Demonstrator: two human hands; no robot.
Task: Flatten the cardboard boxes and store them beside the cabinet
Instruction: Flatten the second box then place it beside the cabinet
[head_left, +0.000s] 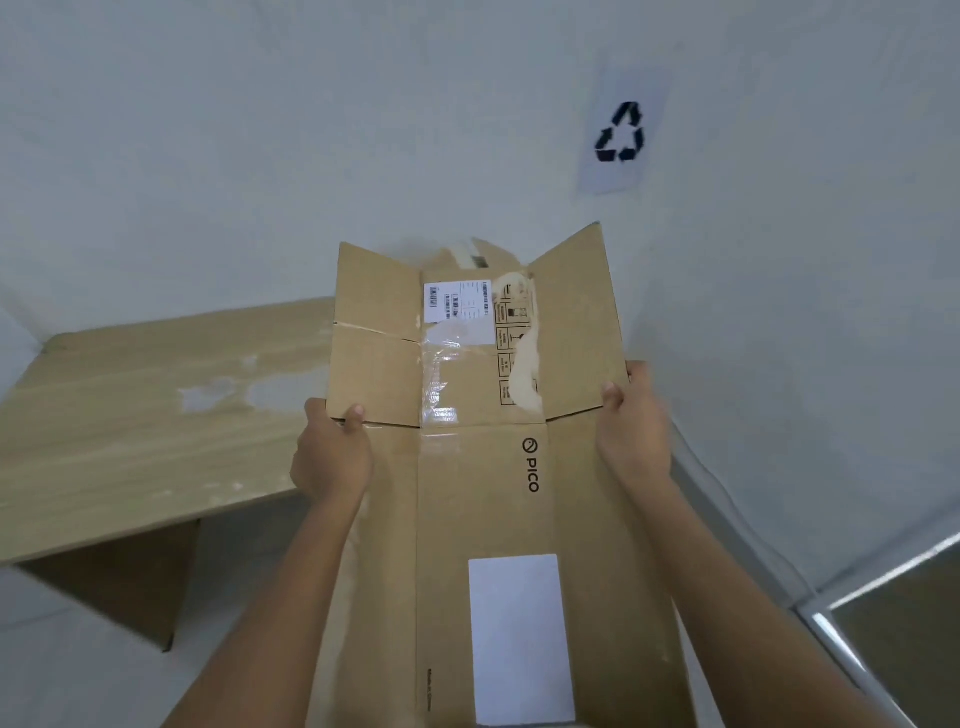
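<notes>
Both hands, the left hand (332, 457) and right hand (636, 431), grasp the flattened brown cardboard box (483, 467) by its side edges, just right of the pale wooden surface (156, 415), where loose end flaps could snag or buckle.

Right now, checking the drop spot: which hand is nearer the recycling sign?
Right. The right hand grips the cardboard box below the recycling sign; the left hand is farther left.
</notes>
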